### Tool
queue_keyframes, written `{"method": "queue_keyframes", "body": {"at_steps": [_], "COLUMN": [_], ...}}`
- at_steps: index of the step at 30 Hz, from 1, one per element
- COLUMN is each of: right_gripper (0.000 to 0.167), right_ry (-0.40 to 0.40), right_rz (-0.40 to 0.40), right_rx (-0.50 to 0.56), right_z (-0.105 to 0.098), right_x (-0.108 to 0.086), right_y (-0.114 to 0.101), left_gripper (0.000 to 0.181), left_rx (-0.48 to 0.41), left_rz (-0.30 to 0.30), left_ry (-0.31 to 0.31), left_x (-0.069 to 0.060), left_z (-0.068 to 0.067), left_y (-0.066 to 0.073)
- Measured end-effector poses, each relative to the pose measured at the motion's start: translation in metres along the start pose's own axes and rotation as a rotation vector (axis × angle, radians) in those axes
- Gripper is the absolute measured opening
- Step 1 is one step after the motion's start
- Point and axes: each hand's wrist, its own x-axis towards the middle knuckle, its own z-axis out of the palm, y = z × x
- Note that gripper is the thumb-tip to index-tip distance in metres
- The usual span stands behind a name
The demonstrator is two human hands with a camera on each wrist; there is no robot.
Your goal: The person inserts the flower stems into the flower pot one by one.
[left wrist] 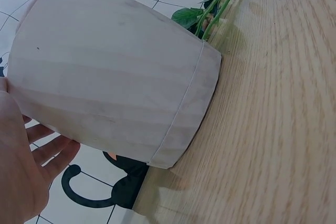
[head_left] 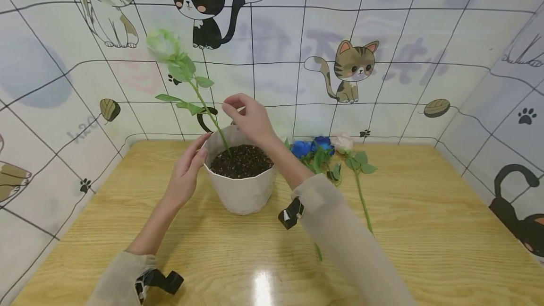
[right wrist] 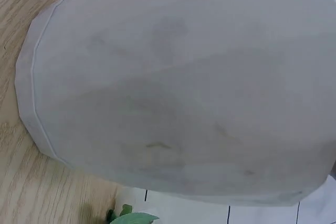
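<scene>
A white pot (head_left: 244,192) filled with dark soil (head_left: 242,162) stands on the table in the head view. One pale green-white rose (head_left: 163,46) stands in the soil, its leafy stem (head_left: 212,119) leaning left. My left hand (head_left: 187,169) rests against the pot's left side near the rim; in the left wrist view its fingers (left wrist: 58,158) extend along the pot wall. Above the pot's back rim is my right hand (head_left: 250,117), its fingers loosely bent, just right of the stem and apart from it. Nothing shows between those fingers. The pot (right wrist: 173,87) fills most of the right wrist view.
Right of the pot, blue roses (head_left: 322,145) and a pale pink rose (head_left: 342,143) lie on the wooden table (head_left: 425,211), partly behind my right forearm. A cat-patterned backdrop (head_left: 280,79) rises behind the table and at both sides.
</scene>
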Motion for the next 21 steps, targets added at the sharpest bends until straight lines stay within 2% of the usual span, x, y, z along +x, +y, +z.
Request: {"method": "queue_keyframes", "body": {"at_steps": [8, 15, 21], "right_gripper": [0.029, 0.028, 0.026], "right_ry": [-0.020, -0.009, 0.016], "right_rz": [0.004, -0.001, -0.007], "right_rx": [0.019, 0.094, 0.176], "right_z": [-0.016, -0.032, -0.049], "right_x": [-0.013, -0.025, -0.037], "right_y": [-0.004, -0.004, 0.002], "left_gripper": [0.043, 0.043, 0.043], "left_rx": [-0.019, 0.000, -0.021], "left_rz": [0.000, -0.002, -0.001], "left_ry": [0.005, 0.009, 0.003], "left_x": [0.000, -0.001, -0.002], "left_z": [0.000, 0.000, 0.001], "left_y": [-0.001, -0.001, -0.001]}}
